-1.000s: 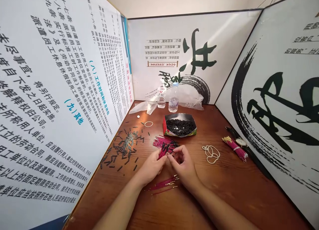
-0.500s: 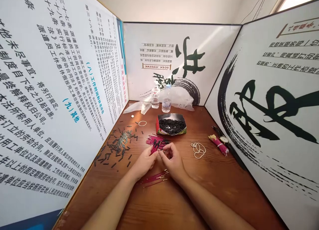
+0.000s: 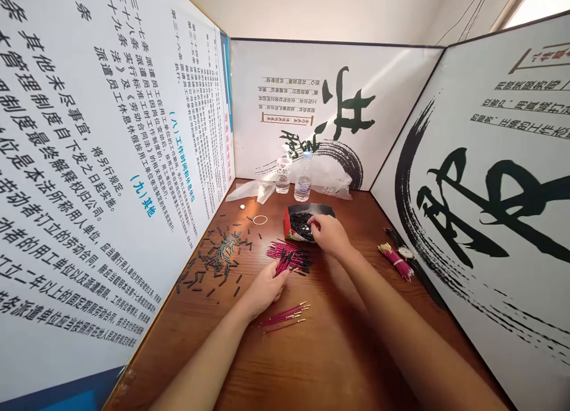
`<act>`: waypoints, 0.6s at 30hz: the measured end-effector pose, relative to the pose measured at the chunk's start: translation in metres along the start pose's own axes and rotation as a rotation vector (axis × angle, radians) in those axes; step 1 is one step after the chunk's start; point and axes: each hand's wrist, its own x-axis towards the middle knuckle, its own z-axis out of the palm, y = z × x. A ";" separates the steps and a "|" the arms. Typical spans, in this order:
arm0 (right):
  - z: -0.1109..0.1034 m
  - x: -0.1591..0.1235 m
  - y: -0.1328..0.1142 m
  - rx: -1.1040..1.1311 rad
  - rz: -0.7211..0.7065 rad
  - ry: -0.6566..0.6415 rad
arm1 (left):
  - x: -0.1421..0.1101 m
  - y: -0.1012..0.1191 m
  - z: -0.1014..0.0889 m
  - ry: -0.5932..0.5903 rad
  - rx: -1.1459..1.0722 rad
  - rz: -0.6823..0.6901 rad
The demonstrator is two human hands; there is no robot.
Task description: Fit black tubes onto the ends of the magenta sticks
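Observation:
My left hand is closed round a small bunch of magenta wires whose far ends carry black sleeves. My right hand is over the open box, fingers bent and tips down among the small black sleeves; whether a sleeve is between them is hidden. Just beyond my left hand lies a pile of magenta wires with black ends. Nearer to me, several loose magenta wires with bare metal tips rest on the table.
Black sleeves are scattered at the left. A rubber band lies behind them. Two water bottles and clear plastic bags stand at the back. A tied wire bundle and a wristwatch lie at the right. Printed panels enclose the table.
My right hand has left my left hand and reached forward into the box. My left hand still holds its wires. The view has shifted slightly; my right arm now covers the white bands.

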 end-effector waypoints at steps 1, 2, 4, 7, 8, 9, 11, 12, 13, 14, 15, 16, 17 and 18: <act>-0.002 0.011 0.002 -0.104 0.018 -0.111 | 0.000 0.000 0.000 0.002 0.007 -0.001; -0.002 0.020 0.003 -0.182 0.030 -0.224 | 0.000 0.000 0.000 0.004 0.013 -0.003; 0.002 0.033 0.003 -0.205 0.029 -0.289 | 0.000 0.000 0.000 0.004 0.018 -0.007; 0.011 0.042 0.000 -0.217 0.009 -0.346 | 0.000 -0.001 -0.001 -0.008 0.014 -0.006; 0.015 0.044 -0.001 -0.226 0.006 -0.366 | 0.000 -0.001 -0.001 -0.010 0.012 -0.005; 0.018 0.045 -0.003 -0.238 0.006 -0.385 | 0.000 -0.001 -0.001 -0.011 0.010 -0.006; 0.021 0.046 -0.005 -0.267 0.015 -0.412 | 0.001 -0.001 -0.001 -0.007 0.007 -0.010; 0.023 0.046 -0.007 -0.283 0.021 -0.420 | 0.001 -0.001 -0.001 -0.005 0.005 -0.013; 0.023 0.046 -0.009 -0.299 0.028 -0.424 | 0.001 -0.001 -0.001 -0.007 0.002 -0.015; 0.023 0.045 -0.010 -0.314 0.032 -0.424 | 0.001 -0.001 -0.001 -0.011 -0.002 -0.016; 0.023 0.045 -0.011 -0.328 0.035 -0.421 | 0.001 -0.001 -0.001 -0.015 -0.007 -0.016; 0.023 0.044 -0.012 -0.341 0.037 -0.415 | 0.001 -0.001 -0.001 -0.020 -0.013 -0.015; 0.023 0.043 -0.013 -0.353 0.039 -0.408 | 0.001 0.000 -0.001 -0.026 -0.019 -0.015; 0.023 0.042 -0.013 -0.364 0.041 -0.398 | 0.000 0.000 -0.001 -0.033 -0.027 -0.016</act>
